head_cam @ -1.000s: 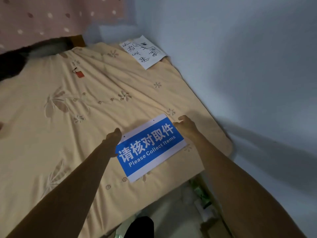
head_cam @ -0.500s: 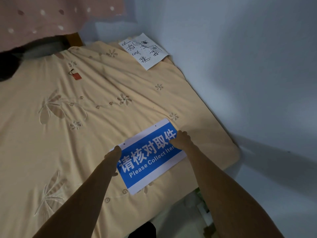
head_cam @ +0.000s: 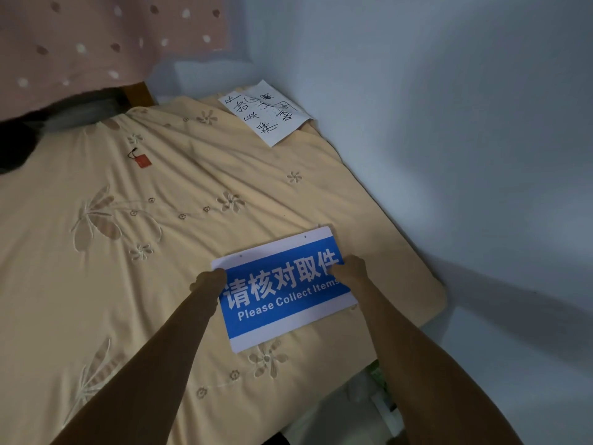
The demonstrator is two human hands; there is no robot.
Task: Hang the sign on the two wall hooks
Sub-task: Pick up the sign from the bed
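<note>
A blue and white sign point(head_cam: 282, 293) with white Chinese characters and "Please Collect Items" lies on the bed, two small holes along its top white border. My left hand point(head_cam: 208, 281) grips its left edge with fingers curled. My right hand point(head_cam: 349, 268) is closed on its right edge, thumb over the blue face. No wall hooks are in view.
The sign rests on a beige flowered bedspread point(head_cam: 144, 239). A white paper point(head_cam: 264, 112) with handwritten characters lies at the far corner. A small red tag point(head_cam: 143, 161) sits on the bedspread. A plain pale wall point(head_cam: 449, 123) runs along the right; floor clutter shows below the bed's corner.
Both hands have closed on the sign's side edges. The sign has turned more square to me and sits slightly nearer to me.
</note>
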